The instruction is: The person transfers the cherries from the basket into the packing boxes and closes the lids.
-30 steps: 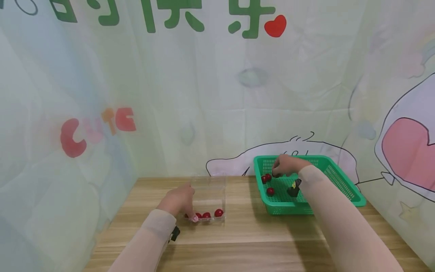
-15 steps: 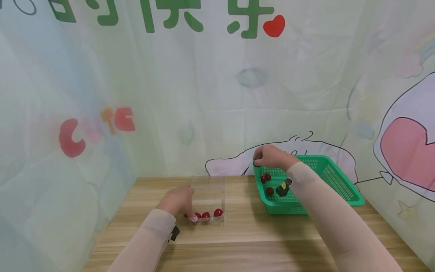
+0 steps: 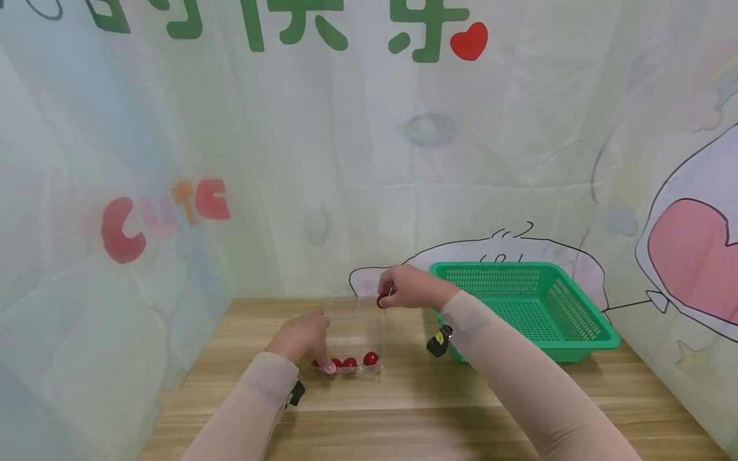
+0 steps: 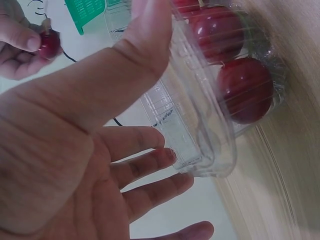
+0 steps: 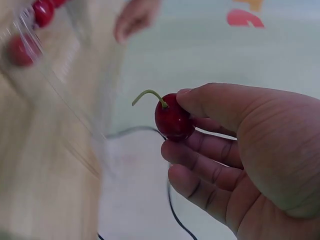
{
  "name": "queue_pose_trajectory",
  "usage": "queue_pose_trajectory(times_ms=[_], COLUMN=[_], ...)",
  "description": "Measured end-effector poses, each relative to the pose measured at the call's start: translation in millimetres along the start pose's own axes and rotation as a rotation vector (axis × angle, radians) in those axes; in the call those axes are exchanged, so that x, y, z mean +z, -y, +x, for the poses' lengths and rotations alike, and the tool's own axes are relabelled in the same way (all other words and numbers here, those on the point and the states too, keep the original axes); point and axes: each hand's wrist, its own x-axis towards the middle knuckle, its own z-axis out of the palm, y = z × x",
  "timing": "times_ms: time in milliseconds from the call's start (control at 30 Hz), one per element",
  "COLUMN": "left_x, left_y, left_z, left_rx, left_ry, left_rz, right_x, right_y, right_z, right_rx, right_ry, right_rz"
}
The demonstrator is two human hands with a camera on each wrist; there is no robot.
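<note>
In the head view my right hand (image 3: 412, 287) is above the far right corner of a clear plastic box (image 3: 353, 330). It pinches a dark red cherry (image 5: 173, 119) between thumb and fingertips, and a curved green stem sticks out of the fruit. My left hand (image 3: 302, 339) holds the box at its left side, the thumb at the near edge and the fingers (image 4: 150, 195) along the outside wall. Several cherries (image 3: 371, 358) lie in a row along the box's near side, partly covered by the left thumb.
A green plastic basket (image 3: 519, 346) with slotted walls stands on the right of the wooden table (image 3: 369, 429). My right forearm crosses its left part and hides what lies there. A printed cloth (image 3: 288, 160) hangs behind the table.
My right hand has lifted a cherry out of the green basket and carried it left, over the rim, to the clear box. The left hand has stayed in place.
</note>
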Motion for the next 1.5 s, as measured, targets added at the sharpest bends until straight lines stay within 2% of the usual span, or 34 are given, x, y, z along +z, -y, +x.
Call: queue_pose_trajectory(times_ms=[200, 467, 600, 900, 1067, 1200, 1367, 1500], left_x=[-3.3, -2.5, -0.7, -0.6, 1.5, 1.8, 3.0, 3.4], left_y=[-2.0, -2.8, -1.9, -2.3, -1.7, -2.1, -0.7, 0.8], left_z=[-1.4, 1.7, 3.4, 2.6, 4.7, 5.2, 6.2, 6.1], left_rx=[-0.004, 0.001, 0.012, 0.015, 0.01, 0.014, 0.004, -0.009], left_ry=[0.01, 0.016, 0.01, 0.018, 0.016, 0.013, 0.016, 0.011], left_rz=[-0.003, 0.003, 0.01, -0.004, -0.013, -0.006, -0.021, -0.039], right_x=[34, 75, 89, 110, 111, 103, 81, 58], right_y=[19, 37, 42, 41, 40, 37, 31, 22], right_z=[11, 21, 25, 28, 26, 24, 18, 13], right_rx=[-0.049, -0.11, -0.12, -0.097, -0.1, -0.062, -0.06, -0.085], right_ry=[0.051, 0.072, 0.058, 0.1, 0.11, 0.117, 0.107, 0.062], right_rz=[-0.002, -0.097, -0.115, -0.055, -0.054, -0.064, -0.039, -0.046])
